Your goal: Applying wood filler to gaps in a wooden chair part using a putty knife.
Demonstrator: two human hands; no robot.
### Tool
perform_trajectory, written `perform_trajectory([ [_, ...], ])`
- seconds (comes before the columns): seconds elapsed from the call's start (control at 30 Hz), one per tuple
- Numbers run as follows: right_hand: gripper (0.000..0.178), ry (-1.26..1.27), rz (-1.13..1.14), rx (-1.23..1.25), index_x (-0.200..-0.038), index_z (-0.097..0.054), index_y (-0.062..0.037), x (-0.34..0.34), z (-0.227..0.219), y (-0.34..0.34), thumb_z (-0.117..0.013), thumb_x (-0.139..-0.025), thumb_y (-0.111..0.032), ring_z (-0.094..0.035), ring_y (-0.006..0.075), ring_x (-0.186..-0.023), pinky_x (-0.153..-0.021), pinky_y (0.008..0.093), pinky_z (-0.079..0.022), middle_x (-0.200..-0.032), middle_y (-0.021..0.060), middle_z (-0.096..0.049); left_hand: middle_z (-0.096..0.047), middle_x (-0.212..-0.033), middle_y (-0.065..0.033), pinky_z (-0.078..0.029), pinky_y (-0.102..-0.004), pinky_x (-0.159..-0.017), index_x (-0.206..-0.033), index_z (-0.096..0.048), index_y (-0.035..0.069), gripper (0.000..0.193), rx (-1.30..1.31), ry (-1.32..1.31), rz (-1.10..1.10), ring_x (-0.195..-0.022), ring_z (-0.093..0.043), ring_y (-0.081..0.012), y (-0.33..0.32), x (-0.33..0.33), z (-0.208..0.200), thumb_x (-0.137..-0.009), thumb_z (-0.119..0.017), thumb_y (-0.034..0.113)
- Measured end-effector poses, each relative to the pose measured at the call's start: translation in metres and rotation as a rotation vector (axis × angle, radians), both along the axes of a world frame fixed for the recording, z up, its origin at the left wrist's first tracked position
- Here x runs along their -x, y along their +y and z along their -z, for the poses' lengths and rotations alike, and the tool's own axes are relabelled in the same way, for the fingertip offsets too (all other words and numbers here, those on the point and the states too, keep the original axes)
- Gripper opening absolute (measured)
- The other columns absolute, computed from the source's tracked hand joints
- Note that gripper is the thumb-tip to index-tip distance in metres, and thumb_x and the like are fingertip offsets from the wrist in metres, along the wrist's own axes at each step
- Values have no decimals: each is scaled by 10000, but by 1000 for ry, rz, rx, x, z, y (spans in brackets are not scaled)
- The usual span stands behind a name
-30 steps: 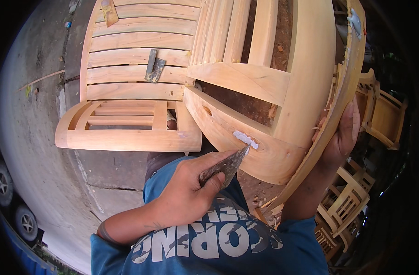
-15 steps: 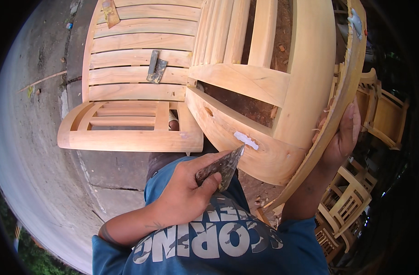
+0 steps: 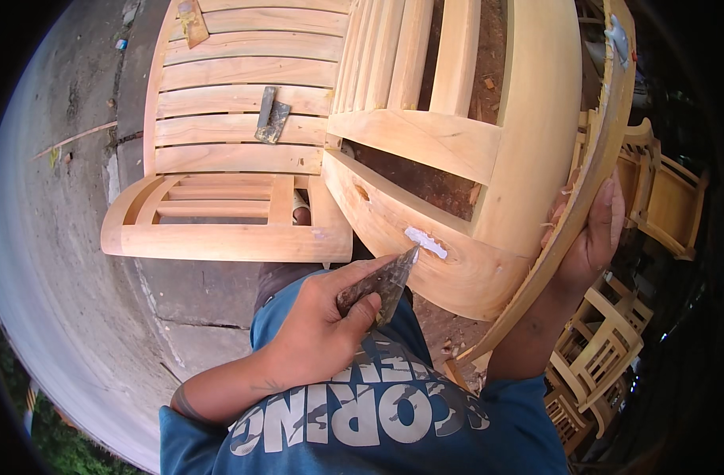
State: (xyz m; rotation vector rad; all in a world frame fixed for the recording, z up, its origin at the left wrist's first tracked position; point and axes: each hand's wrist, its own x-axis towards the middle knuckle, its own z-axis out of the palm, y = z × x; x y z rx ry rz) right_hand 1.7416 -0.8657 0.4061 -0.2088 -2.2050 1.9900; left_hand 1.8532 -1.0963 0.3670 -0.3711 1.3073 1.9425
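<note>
My left hand (image 3: 318, 317) is closed around a dark, stained metal scraper (image 3: 378, 289), thumb pressed on its blade. The scraper's corner points at a white patch of filler (image 3: 425, 242) on the curved end rail (image 3: 473, 277) of a bare wooden bench (image 3: 413, 138); whether it touches I cannot tell. A hollow in the wood (image 3: 361, 192) shows farther along that rail. On the right, my right hand (image 3: 601, 226) grips the edge of a long, thin wooden board (image 3: 572, 229), with fingers partly hidden behind it. A pale blob of filler (image 3: 618, 39) sticks to the board's far end.
Another dark scraper (image 3: 272, 119) lies on the slats, and a small wooden piece (image 3: 192, 22) rests farther off. The bench's lower left arm (image 3: 227, 240) stands close to my knees. More wooden furniture (image 3: 603, 340) is stacked at right. Concrete ground (image 3: 69, 174) spreads left.
My left hand and the scraper have shifted slightly up and left beside the filler patch. The right hand keeps its hold on the board.
</note>
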Motion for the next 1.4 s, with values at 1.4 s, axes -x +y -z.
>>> perform_trajectory([
  [1.4, 348, 6, -23, 14, -1100, -495, 31, 1, 1, 6, -407, -1033, -299, -501, 68, -618, -541, 177, -371, -789, 70, -551, -623, -921, -182, -474, -290, -675, -1281, -531, -48, 407, 3, 176, 66, -726, -607, -184, 3, 8, -18, -878, -485, -68],
])
